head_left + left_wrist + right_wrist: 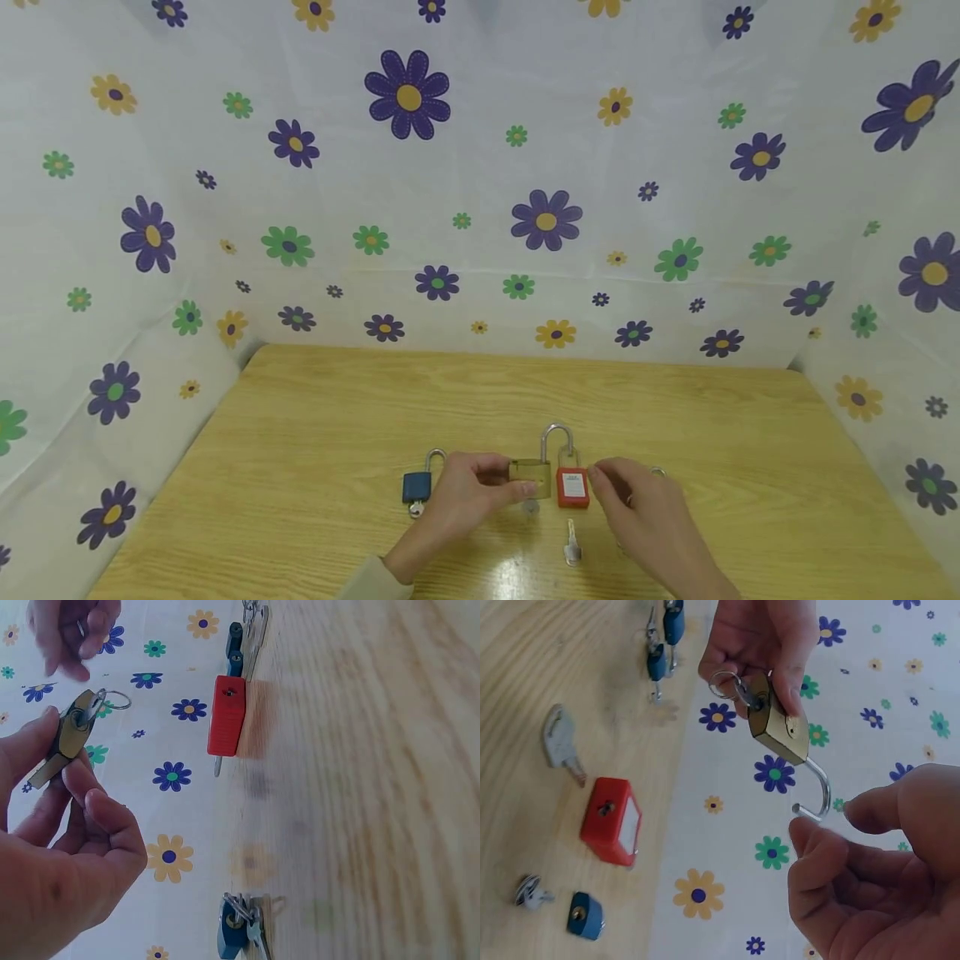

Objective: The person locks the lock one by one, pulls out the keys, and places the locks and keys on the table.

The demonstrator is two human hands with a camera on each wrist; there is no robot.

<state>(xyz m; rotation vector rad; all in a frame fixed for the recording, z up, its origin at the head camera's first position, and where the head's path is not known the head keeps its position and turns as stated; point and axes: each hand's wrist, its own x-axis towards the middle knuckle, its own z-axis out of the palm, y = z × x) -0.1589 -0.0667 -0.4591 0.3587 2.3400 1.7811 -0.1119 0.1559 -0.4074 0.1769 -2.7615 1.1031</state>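
My left hand (472,492) grips a brass padlock (538,471) by its body, thumb across the front, above the table. Its shackle (557,427) stands swung out, free end loose. A key with a ring (115,700) sits in the lock's keyhole. My right hand (648,508) is to the right with fingers loosely bent and nothing between them; in the right wrist view its thumb and index finger are near the shackle's free end. Below lies a red padlock (573,493) with a white label, a loose key (572,546) in front of it.
A blue padlock (417,487) with keys lies left of my left hand. Another blue padlock (585,915) and a small key (531,892) lie to the right, mostly hidden by my right hand in the head view. A flowered cloth (465,167) encloses the wooden table (337,400).
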